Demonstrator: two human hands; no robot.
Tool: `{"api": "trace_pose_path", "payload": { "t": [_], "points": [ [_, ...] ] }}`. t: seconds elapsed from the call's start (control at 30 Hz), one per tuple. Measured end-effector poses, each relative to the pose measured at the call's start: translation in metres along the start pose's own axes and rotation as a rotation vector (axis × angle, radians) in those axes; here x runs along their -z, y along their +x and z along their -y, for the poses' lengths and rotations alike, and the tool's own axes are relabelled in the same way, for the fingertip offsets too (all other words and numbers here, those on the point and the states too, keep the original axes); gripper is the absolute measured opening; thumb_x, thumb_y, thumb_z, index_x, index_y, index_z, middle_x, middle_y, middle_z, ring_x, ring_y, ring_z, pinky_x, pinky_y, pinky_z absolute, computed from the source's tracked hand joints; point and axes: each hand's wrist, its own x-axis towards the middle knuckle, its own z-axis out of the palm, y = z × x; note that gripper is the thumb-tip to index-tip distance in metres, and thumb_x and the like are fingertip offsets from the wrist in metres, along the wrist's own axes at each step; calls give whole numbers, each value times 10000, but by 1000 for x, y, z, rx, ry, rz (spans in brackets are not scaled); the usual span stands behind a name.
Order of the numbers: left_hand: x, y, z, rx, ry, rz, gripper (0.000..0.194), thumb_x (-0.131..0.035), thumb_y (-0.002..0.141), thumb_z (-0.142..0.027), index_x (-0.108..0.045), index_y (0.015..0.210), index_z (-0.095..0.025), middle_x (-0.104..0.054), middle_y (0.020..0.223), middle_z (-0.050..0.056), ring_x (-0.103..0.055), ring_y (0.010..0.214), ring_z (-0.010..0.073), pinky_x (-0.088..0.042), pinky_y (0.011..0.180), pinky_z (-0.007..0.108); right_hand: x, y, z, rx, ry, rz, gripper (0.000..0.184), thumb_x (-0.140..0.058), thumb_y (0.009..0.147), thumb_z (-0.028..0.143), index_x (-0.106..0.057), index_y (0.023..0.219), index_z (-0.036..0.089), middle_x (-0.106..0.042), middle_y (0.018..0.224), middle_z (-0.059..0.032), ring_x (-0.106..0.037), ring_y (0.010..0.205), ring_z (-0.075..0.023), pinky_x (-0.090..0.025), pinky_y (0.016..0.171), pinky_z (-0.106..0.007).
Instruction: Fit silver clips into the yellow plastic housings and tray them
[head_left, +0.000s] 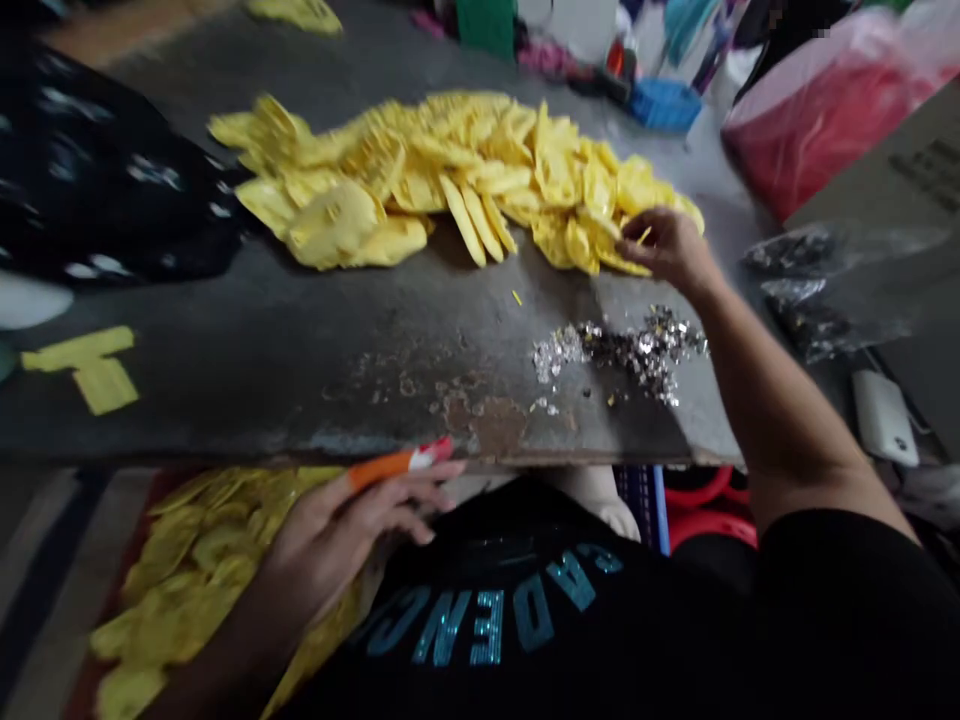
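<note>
A long heap of flat, rounded yellow pieces [450, 150] lies across the dark worktable [247, 350]; their exact kind I cannot make out. At the heap's right end my right hand [671, 250] has its fingers closed on the edge of one yellow piece [604, 232]. Below that hand is a scatter of small shiny silver and clear bits [649, 350]. My left hand [367, 520] hovers by the table's front edge with fingers stretched out, holding nothing. An orange cover with a white and red tip [397, 465] sits on one of its fingers.
More yellow pieces [202, 560] fill a container below the table at left. Yellow strips [90, 365] lie on the left. Plastic bags of dark bits [810, 300], a white device [885, 415] and a blue basket [664, 103] are on the right side. Dark patterned cloth [112, 170] covers the left corner.
</note>
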Motion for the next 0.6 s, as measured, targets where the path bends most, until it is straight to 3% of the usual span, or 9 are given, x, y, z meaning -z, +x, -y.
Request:
{"api": "trace_pose_path", "payload": {
  "t": [0.07,0.1,0.13,0.23,0.3,0.37,0.43,0.53,0.6],
  "points": [
    [-36,26,-5,93,-159,209,523,-803,1020,-668,-887,1336,-260,-871,1351,170,-871,999,325,-704,641,313,18,-39,25,100,54,12,518,-655,1071,548,-824,1169,68,-784,1176,-81,-760,904,-147,-581,800,-341],
    [-49,39,-5,198,-244,323,657,-752,1015,-760,-846,1429,-258,-848,1398,209,-879,1003,348,-703,598,327,24,-62,41,146,80,26,491,-690,1059,571,-826,1203,121,-773,1284,-71,-756,922,-132,-588,808,-330],
    [-58,49,-4,300,-324,428,729,-733,1002,-802,-816,1473,-252,-826,1433,236,-887,1001,377,-696,553,342,28,-86,60,239,103,30,385,-744,1051,552,-836,1193,206,-785,1297,-43,-753,938,-129,-605,822,-324],
    [-70,69,0,538,-439,651,812,-740,965,-823,-756,1524,-235,-850,1364,237,-897,937,419,-629,467,307,22,-159,112,905,93,36,156,-684,1114,283,-834,1075,265,-832,1037,-25,-740,882,-170,-634,711,-343],
    [-71,70,0,674,-383,688,822,-656,1018,-807,-697,1583,-212,-886,1228,184,-893,875,395,-563,464,254,11,-197,133,1037,23,65,262,-619,1126,194,-826,986,271,-847,1060,-5,-720,833,-164,-626,687,-354],
    [-73,61,-5,740,-303,658,819,-653,1021,-761,-680,1599,-181,-895,1138,151,-887,851,373,-580,514,273,4,-222,137,1033,-8,72,276,-598,1136,184,-836,1021,265,-861,1127,0,-735,872,-166,-628,721,-353],
    [-77,47,-14,723,-255,629,830,-828,894,-647,-719,1573,-181,-897,1135,167,-891,875,387,-654,608,337,2,-235,124,938,13,117,263,-581,1149,176,-823,1221,250,-864,1260,-16,-767,1017,-179,-637,788,-359],
    [-84,29,-27,641,-215,543,928,-952,712,-434,-730,1596,-259,-873,1309,191,-898,944,427,-702,691,377,-2,-241,85,632,87,85,358,-598,1164,207,-686,1504,276,-845,1334,-46,-765,1112,-209,-615,836,-414],
    [-86,25,-32,568,-204,426,932,-926,728,-397,-705,1631,-326,-841,1433,154,-901,980,420,-711,731,375,-13,-239,56,339,12,-44,349,-640,1141,220,-710,1459,343,-836,1239,-40,-737,1031,-245,-570,843,-452]
  ]
}}
